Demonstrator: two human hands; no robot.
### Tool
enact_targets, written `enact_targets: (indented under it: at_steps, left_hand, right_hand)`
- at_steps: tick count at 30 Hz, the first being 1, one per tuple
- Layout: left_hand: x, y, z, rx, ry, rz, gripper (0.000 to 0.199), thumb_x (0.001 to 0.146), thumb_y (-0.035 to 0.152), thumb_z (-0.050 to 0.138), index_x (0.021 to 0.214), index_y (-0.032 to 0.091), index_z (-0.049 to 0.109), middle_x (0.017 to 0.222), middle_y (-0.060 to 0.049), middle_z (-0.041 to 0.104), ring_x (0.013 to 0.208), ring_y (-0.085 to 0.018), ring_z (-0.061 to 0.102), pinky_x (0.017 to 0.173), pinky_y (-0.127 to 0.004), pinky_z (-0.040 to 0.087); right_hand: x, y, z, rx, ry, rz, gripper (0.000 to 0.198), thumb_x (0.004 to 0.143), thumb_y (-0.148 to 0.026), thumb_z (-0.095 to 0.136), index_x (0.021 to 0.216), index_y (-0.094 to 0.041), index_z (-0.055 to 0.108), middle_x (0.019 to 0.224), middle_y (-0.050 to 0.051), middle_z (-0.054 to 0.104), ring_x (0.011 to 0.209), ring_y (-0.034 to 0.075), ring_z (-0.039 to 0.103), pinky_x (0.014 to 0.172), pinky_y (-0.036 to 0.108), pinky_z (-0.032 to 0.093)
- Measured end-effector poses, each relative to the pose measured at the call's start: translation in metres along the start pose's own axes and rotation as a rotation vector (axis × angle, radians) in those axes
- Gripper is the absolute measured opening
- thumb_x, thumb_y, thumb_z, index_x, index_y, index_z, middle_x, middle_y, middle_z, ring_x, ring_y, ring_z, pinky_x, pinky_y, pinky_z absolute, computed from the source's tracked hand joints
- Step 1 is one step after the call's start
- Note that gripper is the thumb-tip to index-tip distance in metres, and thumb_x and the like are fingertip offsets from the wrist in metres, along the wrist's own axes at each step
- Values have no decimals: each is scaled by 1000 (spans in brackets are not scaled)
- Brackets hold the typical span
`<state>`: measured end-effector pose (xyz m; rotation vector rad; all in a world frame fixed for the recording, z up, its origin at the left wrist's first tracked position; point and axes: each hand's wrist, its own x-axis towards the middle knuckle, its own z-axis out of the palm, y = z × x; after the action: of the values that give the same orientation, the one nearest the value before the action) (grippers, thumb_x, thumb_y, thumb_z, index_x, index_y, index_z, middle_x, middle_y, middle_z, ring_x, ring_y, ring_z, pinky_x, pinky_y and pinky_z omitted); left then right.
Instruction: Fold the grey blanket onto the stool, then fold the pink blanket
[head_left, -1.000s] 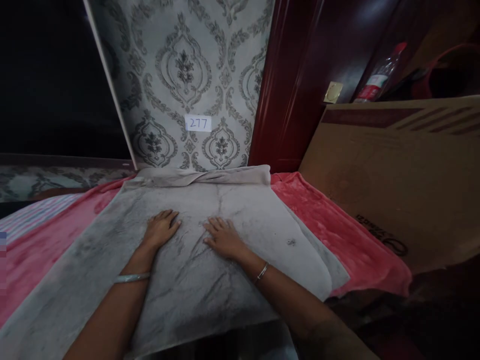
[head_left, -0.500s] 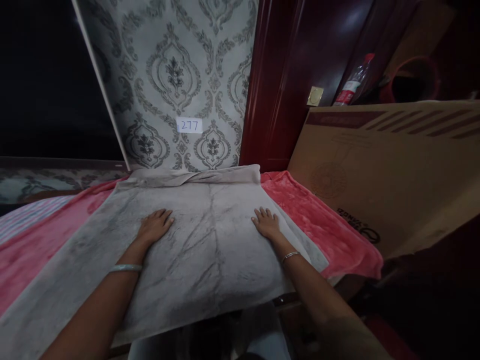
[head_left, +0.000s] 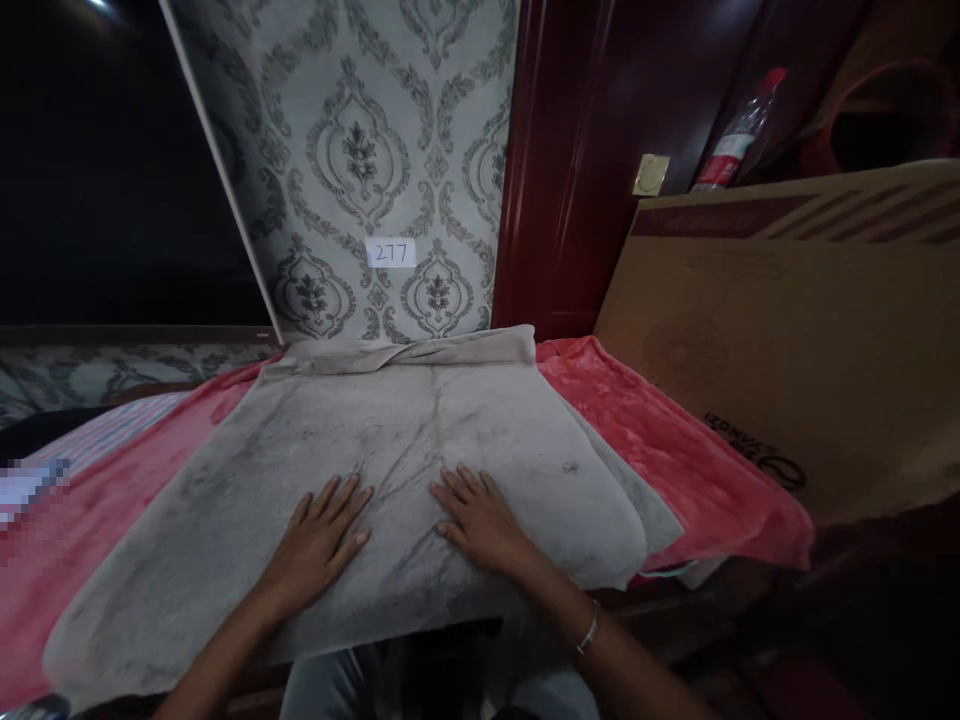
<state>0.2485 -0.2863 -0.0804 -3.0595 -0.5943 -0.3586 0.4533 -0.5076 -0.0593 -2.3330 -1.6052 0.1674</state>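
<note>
A grey plush blanket (head_left: 495, 410) lies spread in front of me, with a folded ridge along its far edge and creases down its middle. My left hand (head_left: 315, 545) rests flat on it, left of the centre creases, fingers spread. On the other side of the creases, my right hand (head_left: 476, 515) also lies palm down with its fingers apart. Neither hand grips the cloth. Under the grey blanket, a pink-red plush blanket (head_left: 622, 430) shows at both sides.
A large cardboard box (head_left: 780, 330) stands at the right, with a plastic bottle (head_left: 731, 150) behind its top edge. Patterned wallpaper (head_left: 360, 130) bearing a paper label (head_left: 391, 252) is at the back. A dark screen (head_left: 120, 180) stands at left, striped cloth (head_left: 112, 430) below it.
Both hands have slid nearer to me over the grey blanket, and the right hand has also moved left, closer to the other. The view has shifted slightly left.
</note>
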Motion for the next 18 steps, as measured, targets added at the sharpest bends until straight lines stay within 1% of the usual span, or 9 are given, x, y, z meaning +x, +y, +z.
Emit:
enact_targets:
  at_steps: [2,4,6,8,10,12,14,16,18]
  left_hand:
    - [-14,3,3,6,33,1,57,95,52,36,149,34,42,159,-3,36,148,-30,29,117,-56,29]
    - [-20,6,3,9,42,-37,57,96,51,35,149,33,43,158,-3,38,148,-29,31,117,-56,30]
    - [-22,10,4,8,48,-84,57,95,51,36,148,31,45,157,-4,39,147,-30,32,117,-57,29]
    - [-21,17,5,9,61,-124,59,94,53,39,147,29,47,157,-6,40,147,-32,32,117,-59,28]
    - [-18,29,8,9,77,-142,63,92,57,43,147,27,48,157,-10,39,147,-35,31,116,-61,27]
    - [-12,50,12,-9,85,-109,67,90,59,46,148,25,47,158,-13,37,147,-37,28,116,-63,26]
    - [-4,80,16,-63,64,-10,68,90,59,49,150,27,43,160,-12,33,149,-37,25,117,-63,25]
    - [4,114,18,-140,14,114,70,88,56,54,152,30,39,162,-10,28,150,-36,21,119,-63,23]
    - [9,149,17,-217,-43,225,72,86,48,61,152,32,37,163,-8,24,151,-35,16,120,-63,21]
  right_hand:
    - [-7,7,1,-14,20,32,58,96,-55,34,152,-42,36,161,-9,27,151,20,17,125,36,15]
    - [-14,23,1,-51,33,70,60,97,-51,32,154,-34,36,162,-5,25,152,22,18,124,42,17]
    - [-25,44,2,-98,46,154,60,98,-47,32,155,-27,35,162,0,25,152,23,19,123,48,18]
    - [-40,67,3,-144,86,245,60,98,-43,32,154,-24,36,162,1,26,151,23,20,122,49,19]
    - [-57,91,6,-184,147,322,59,98,-41,32,153,-22,38,161,3,29,151,23,22,121,48,20]
    - [-72,111,8,-217,214,381,58,98,-40,31,151,-18,42,160,5,33,150,23,24,120,47,21]
    - [-83,125,10,-238,281,414,58,98,-38,28,149,-14,45,158,8,37,149,23,28,120,47,23]
    - [-88,133,12,-248,336,415,58,98,-37,27,148,-14,47,156,9,41,147,24,31,119,46,25]
    - [-89,134,12,-252,361,407,56,98,-36,27,147,-15,48,155,9,43,146,24,34,117,46,27]
